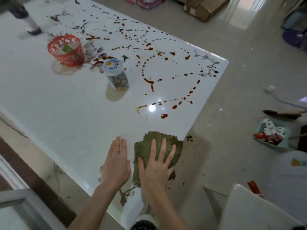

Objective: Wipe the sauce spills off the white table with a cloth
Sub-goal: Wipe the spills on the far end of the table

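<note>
1. A wide bare stretch of the white table (66, 117) is left open on the near left.
2. Mid-table, the way is blocked by a lidded jar (115, 74), with a red basket (66, 51) parked beyond it to the left.
3. The far left corner is taken up by a dark bottle (25, 19).
4. Right of the jar only flat sauce spills (164, 116) are found, so a hand could be passed through there.

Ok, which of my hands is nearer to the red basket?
Left. The left hand lies flat on the bare table, nearer you and right of the red basket; the right hand presses the green cloth further right.
</note>
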Action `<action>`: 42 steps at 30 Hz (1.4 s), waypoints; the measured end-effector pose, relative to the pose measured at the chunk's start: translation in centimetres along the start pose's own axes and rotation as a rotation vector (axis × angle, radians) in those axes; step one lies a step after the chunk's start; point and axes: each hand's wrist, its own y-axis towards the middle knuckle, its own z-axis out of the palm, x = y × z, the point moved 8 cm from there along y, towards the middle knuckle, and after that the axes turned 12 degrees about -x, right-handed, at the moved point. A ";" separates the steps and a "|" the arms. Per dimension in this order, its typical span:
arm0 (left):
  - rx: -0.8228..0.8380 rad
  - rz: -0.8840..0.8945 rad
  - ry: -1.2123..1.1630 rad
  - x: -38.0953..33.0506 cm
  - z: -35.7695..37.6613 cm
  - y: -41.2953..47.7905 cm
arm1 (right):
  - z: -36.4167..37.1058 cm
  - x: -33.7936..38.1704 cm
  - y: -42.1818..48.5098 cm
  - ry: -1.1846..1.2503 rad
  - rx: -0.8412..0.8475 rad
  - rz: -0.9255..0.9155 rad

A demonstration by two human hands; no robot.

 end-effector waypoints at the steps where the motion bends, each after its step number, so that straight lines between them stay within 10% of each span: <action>1: -0.010 -0.005 -0.011 0.0 0.0 0.0 | 0.2 0.6 -0.4 -0.024 -0.009 -0.002; 9: -0.029 -0.025 -0.071 0.5 0.2 0.0 | -0.7 1.1 0.6 -0.005 0.305 -0.164; 13: -0.043 -0.019 -0.066 0.4 0.3 0.0 | -5.5 -0.5 1.1 -0.141 0.091 -0.652; 18: -0.089 -0.049 -0.099 0.8 0.6 -0.2 | -2.0 1.5 1.9 -0.151 0.273 -1.349; 25: -0.196 -0.286 -0.245 1.2 0.3 0.5 | 0.4 5.2 6.0 -0.104 0.293 -0.988; 31: -0.266 -0.431 -0.361 1.7 -1.8 2.1 | 0.6 4.8 4.6 -0.109 0.288 -1.151; 42: -0.270 -0.297 -0.429 -2.8 -3.6 7.6 | 2.9 9.4 12.1 -0.141 0.126 -0.810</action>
